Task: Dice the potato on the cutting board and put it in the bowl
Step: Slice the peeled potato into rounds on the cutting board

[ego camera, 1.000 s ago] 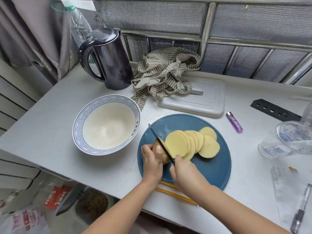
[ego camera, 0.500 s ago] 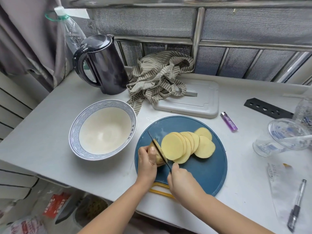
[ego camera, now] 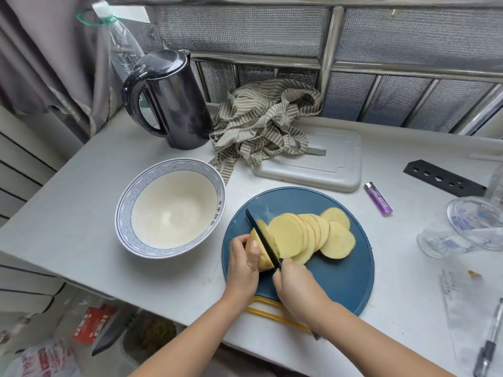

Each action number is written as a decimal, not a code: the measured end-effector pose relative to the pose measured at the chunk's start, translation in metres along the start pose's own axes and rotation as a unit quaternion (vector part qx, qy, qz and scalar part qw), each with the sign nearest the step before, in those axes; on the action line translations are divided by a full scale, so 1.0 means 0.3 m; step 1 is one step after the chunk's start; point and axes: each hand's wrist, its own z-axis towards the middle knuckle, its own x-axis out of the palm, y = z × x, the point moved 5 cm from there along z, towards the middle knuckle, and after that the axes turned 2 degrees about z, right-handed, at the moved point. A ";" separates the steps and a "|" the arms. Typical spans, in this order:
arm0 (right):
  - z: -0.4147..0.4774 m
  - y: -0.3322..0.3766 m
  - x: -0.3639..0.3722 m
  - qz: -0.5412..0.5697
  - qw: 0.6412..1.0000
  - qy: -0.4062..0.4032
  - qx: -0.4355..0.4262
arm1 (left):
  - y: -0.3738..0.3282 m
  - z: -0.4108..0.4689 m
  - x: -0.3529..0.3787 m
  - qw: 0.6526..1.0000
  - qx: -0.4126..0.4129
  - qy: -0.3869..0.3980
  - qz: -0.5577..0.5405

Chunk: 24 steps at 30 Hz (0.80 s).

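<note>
On the cutting board (ego camera: 340, 281), potato (ego camera: 263, 259), axis left-right, in left hand's (ego camera: 242, 263) curled fingers; knife (ego camera: 262, 236) crosswise in right hand's (ego camera: 295, 284) fist.

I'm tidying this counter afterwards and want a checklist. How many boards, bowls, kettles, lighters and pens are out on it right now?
Boards: 2, the blue cutting board and the white board
Bowls: 1, the bowl
Kettles: 1, the kettle
Lighters: 1, the lighter
Pens: 1, the pen
Total: 6
</note>
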 end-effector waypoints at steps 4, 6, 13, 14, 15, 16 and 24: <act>-0.007 -0.021 -0.015 0.072 0.997 0.000 0.003 | 0.013 -0.012 -0.017 0.997 -0.036 -0.065 -0.036; -0.015 -0.040 -0.015 0.140 0.990 -0.002 0.027 | 0.009 -0.012 -0.016 0.994 -0.049 -0.081 -0.045; -0.096 -0.047 -0.113 0.237 0.970 -0.040 0.025 | -0.002 -0.027 -0.005 0.997 0.008 -0.051 -0.055; -0.107 -0.047 -0.134 0.232 0.971 -0.053 0.017 | 0.001 -0.030 -0.004 0.997 0.018 -0.046 -0.052; -0.118 -0.047 -0.150 0.223 0.973 -0.064 0.008 | 0.005 -0.031 -0.002 0.998 0.024 -0.041 -0.049; -0.131 -0.046 -0.163 0.204 0.976 -0.074 -0.003 | 0.006 -0.034 -0.001 0.998 0.028 -0.038 -0.045; -0.210 -0.034 -0.168 0.076 0.994 -0.065 -0.043 | -0.003 -0.033 0.025 0.998 0.045 -0.052 -0.010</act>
